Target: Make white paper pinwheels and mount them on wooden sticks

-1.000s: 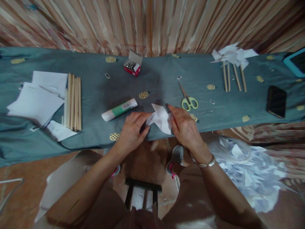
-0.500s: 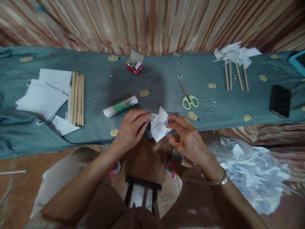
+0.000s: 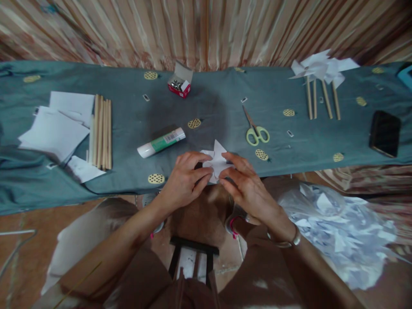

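A white paper pinwheel (image 3: 219, 162) lies at the front edge of the cloth-covered table, between my two hands. My left hand (image 3: 185, 178) pinches its left side, with the fingertips closed on the paper. On the other side, the fingers of my right hand (image 3: 244, 180) grip its right and lower blades. My fingers hide parts of the blades. Just beyond my left hand rests a glue stick (image 3: 161, 142) with a green label. Scissors (image 3: 254, 128) with light green handles lie farther off, beyond my right hand.
A small red box (image 3: 179, 86) of metal pins stands open at the back. Wooden sticks (image 3: 102, 133) and white paper sheets (image 3: 56, 133) lie at left. Finished pinwheels (image 3: 322, 68) on sticks and a phone (image 3: 384, 134) are at right. Below hangs a bag of paper pieces (image 3: 344, 236).
Both hands have closed in on the pinwheel. My left fingers have come down on its lower left, and my right fingers have moved inward onto its right side.
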{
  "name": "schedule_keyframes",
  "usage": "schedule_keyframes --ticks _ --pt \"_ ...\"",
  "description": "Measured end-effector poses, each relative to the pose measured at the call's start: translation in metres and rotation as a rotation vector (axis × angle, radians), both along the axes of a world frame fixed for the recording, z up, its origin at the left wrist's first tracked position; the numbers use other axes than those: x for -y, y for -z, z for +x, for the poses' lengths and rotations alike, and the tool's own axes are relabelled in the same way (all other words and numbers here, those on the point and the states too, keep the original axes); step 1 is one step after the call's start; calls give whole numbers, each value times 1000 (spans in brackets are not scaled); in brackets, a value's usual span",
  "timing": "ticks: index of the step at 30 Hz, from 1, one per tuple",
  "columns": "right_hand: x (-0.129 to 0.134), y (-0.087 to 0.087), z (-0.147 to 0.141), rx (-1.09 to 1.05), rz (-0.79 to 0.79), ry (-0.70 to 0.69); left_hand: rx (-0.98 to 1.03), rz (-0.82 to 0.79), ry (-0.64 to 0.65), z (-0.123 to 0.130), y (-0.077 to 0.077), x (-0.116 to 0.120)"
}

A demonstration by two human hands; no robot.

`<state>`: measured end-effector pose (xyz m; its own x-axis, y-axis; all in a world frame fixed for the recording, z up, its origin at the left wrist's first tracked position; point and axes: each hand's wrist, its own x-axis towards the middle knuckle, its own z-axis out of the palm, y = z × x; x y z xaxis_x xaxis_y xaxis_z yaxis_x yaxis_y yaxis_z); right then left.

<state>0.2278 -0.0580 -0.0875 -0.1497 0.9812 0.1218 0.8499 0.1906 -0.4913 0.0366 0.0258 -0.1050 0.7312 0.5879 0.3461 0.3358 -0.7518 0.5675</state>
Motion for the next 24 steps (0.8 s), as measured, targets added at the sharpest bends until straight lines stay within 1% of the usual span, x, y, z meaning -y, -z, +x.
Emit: schedule_keyframes --ticks 5,8,11,18,24 --pt "-4 0 4 -76 -40 17 -17 33 9 0 2 0" --pt "-6 0 5 -108 -31 24 -32 40 11 0 4 0" --pt "-8 1 4 -126 -2 64 -39 40 11 1 4 0" --pt "-13 5 0 -58 62 136 -42 28 16 3 3 0" --pt "-15 7 -2 -21 68 179 31 97 1 3 4 0"
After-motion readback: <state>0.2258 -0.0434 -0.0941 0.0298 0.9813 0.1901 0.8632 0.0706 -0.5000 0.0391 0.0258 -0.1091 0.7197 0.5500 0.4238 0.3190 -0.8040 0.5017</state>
